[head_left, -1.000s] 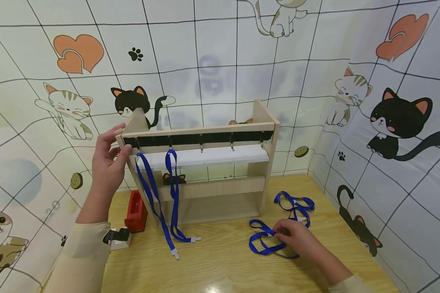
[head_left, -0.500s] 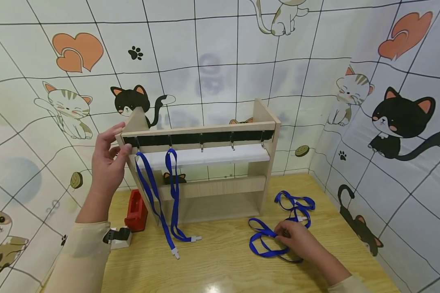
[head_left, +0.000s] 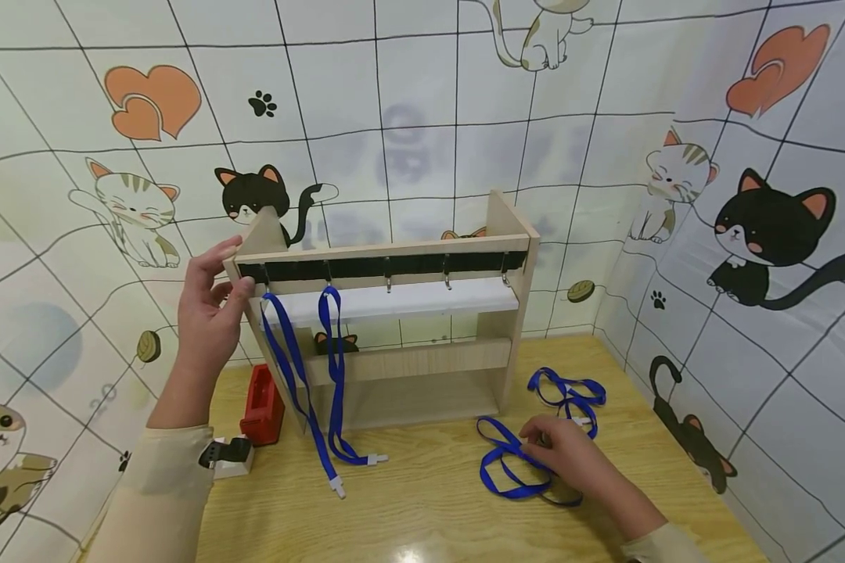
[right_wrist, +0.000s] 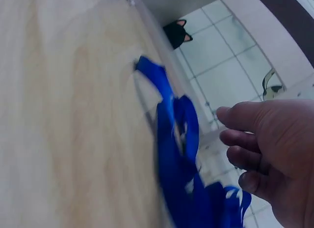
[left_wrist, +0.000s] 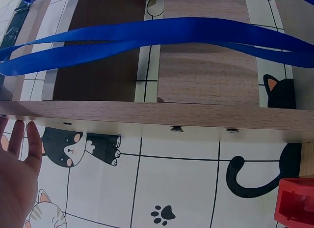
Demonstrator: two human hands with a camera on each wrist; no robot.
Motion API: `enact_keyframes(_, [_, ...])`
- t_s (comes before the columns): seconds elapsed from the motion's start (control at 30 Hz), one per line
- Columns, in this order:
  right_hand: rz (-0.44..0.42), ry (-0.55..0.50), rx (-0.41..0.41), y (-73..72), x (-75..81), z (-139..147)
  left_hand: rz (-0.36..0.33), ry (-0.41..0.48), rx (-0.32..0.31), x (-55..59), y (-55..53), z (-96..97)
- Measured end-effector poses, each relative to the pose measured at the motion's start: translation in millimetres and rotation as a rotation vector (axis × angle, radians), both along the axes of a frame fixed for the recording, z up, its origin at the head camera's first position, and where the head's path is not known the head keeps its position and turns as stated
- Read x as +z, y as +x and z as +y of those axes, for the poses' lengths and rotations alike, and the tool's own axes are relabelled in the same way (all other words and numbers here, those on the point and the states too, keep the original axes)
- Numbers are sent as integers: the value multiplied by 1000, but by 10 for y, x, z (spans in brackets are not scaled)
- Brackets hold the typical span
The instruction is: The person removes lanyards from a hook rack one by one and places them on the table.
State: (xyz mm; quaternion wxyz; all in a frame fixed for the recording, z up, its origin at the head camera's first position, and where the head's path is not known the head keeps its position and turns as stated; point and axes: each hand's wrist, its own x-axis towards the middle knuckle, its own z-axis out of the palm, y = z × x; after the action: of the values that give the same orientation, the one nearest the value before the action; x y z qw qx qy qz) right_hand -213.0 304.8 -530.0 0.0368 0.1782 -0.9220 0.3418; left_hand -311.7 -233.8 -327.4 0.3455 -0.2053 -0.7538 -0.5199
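Observation:
My left hand (head_left: 211, 301) holds the upper left corner of a small wooden shelf (head_left: 408, 360), thumb on its front and fingers around the side panel. In the left wrist view its fingers lie along the panel's edge. Two blue lanyards (head_left: 336, 375) with white clips hang from the leftmost hooks of the black hook strip (head_left: 355, 268). Over a loosely looped blue lanyard (head_left: 514, 493) on the table is my right hand (head_left: 570, 457), fingers loosely bent. In the right wrist view this hand (right_wrist: 274, 154) appears beside the blurred blue lanyard (right_wrist: 171, 149), nothing between its fingers.
Another blue lanyard (head_left: 570, 395) lies behind the right hand. A red tape dispenser (head_left: 263, 407) and a small white box (head_left: 232, 461) stand left of the shelf on the wooden table (head_left: 422, 508). Cat-patterned sheeting (head_left: 422, 156) closes in the back and sides.
My right hand's fingers have loosened from the lanyard and shifted slightly; the lanyard's loops have settled a little lower and wider. The left hand stays on the shelf corner.

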Motion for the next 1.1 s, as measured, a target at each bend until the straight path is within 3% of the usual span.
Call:
enact_keyframes(0.23, [101,-61,33,-113,268,-359,6,0,2,-2,4,-11])
enact_keyframes(0.6, [273,-193,161,-314,856,-1348,20,17,-26,-14,-12,-11])
enact_keyframes(0.8, [181,-283,215,-371,1090,-1868,23,13,-40,-33,-24,-1])
enact_keyframes(1.1, [33,-376,208,-517,1214,-2346,45,-1,-35,-30,-41,-31])
